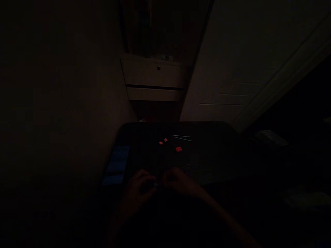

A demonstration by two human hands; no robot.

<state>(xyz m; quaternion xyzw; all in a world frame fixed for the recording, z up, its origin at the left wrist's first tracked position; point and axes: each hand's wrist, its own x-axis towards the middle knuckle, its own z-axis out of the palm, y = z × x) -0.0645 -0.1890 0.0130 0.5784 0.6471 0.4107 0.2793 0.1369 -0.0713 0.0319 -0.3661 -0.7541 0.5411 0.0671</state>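
The scene is very dark. My left hand (139, 186) is at the near side of a dark table (212, 137), its fingers curled around something small and dark that I cannot make out. Close beside it on the right, my right hand (177, 181) has its fingers pinched together; whatever is between them is hidden in shadow. Beyond the hands lie a small red block (178, 149) and two smaller reddish pieces (163, 141). Two thin pale sticks or wires (182, 137) rest farther back.
At the table's left edge lies a flat bluish, screen-like panel (117, 165). A drawer unit (155, 74) stands behind the table, with a pale door or panel (219, 86) to its right. Off the right side is a dim pale box-like object (271, 137).
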